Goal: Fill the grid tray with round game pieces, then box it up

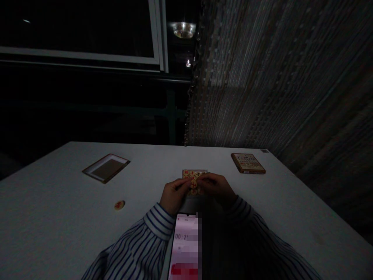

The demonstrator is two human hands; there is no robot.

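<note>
In the head view, a small box tray [182,174] packed with round wooden Chinese chess pieces [194,191] lies before me on the white table. Red characters show on most of them, dark ones on a few at the back right. My left hand [174,193] reaches over the tray from the left, thumb and finger pinched at a Chinese chess piece [194,184]. From the right, my right hand [218,188] closes its fingertips on the same piece. My fingers hide part of the rows. A single loose piece [119,205] lies on the table to the left.
On the white table [151,163], an open shallow box lid [107,169] rests at the far left. A closed printed box [248,163] sits at the far right. A lit phone [183,247] showing a timer lies below my hands. Hanging strings form a curtain [247,77] behind.
</note>
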